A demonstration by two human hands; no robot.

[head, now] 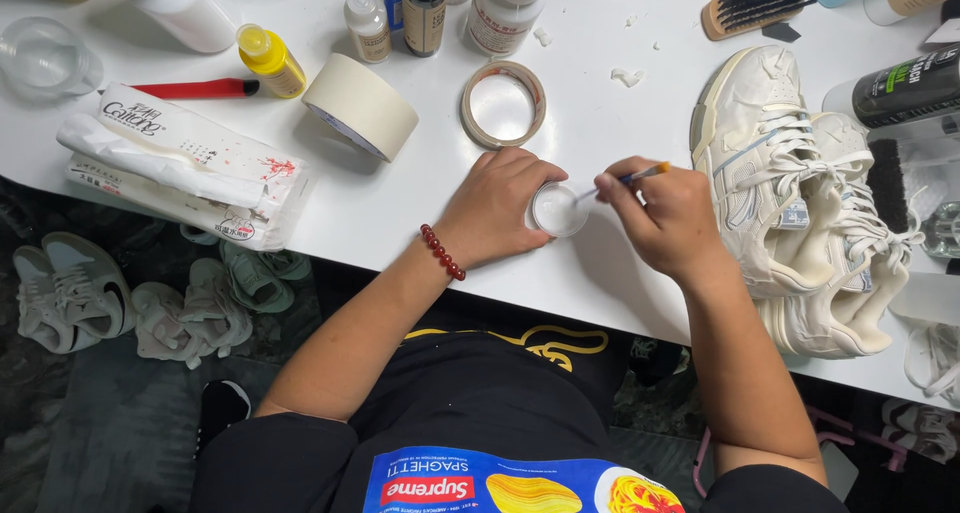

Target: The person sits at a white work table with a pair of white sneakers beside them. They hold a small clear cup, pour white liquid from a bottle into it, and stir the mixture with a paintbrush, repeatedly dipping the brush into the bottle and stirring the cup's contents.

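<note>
Both hands work at the white counter point(400, 213) edge: the left hand point(497, 208) curls closed round a small, light, tippable white jar point(557, 210), best steadied by its sides, while the right hand point(665, 213) pinches a thin, delicate brush point(632, 180) dipped into it.

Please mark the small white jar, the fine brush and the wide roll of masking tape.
small white jar point(557, 210), head view, on its white inside.
fine brush point(640, 176), head view, on its handle above the right hand's fingers.
wide roll of masking tape point(365, 101), head view, on its outer cream band.
</note>
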